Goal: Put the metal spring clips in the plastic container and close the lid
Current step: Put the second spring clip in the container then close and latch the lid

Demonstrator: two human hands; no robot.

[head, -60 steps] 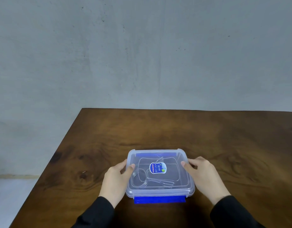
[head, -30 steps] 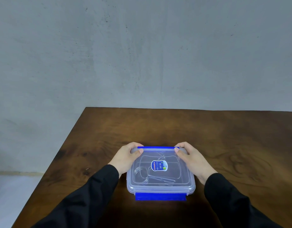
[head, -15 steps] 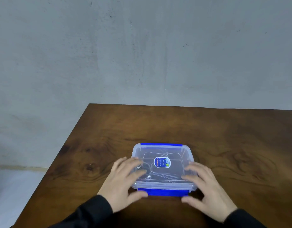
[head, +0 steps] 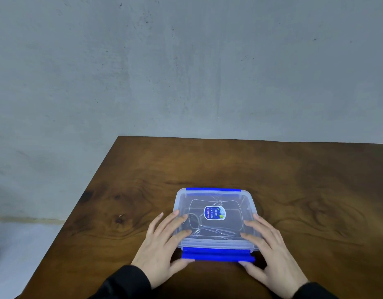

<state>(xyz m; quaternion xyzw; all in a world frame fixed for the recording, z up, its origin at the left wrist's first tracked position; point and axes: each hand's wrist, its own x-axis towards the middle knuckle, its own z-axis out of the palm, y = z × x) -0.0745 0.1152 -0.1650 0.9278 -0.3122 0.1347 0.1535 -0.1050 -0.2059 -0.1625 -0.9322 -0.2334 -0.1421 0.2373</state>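
**Both hands flat on the lid, near latch not yet snapped**

Both hands rest on the near half of the plastic container point(head: 215, 219). The left hand point(head: 162, 240) lies with its fingers spread across the near-left part of the clear lid point(head: 229, 223), and its thumb reaches to the left end of the near blue latch point(head: 217, 255). The right hand point(head: 270, 249) mirrors it on the near-right part, thumb at the latch's right end. Neither hand is clenched or grasping anything; the palms are open and the fingers extended, pressing rather than gripping.

This placement appears deliberate. Fingers on top would hold the lid seated on the rim, while the thumbs are set where they can act on the flap.

The container sits on the wooden table point(head: 294, 180), just in front of the person, well clear of the table's edges. The metal spring clips point(head: 207, 229) are inside, seen through the lid as coils and wire arms toward the near-left of the floor. A blue-and-white label point(head: 214, 213) sits at the lid's centre.

The far blue latch point(head: 214, 189) shows as a thin strip tight against the far rim, consistent with being folded down. The near latch projects outward from the rim, so I judge it unfastened.

Assessment: clips loaded, lid on, one latch outstanding. The risk is the lid lifting at a corner if thumb pressure is uneven.
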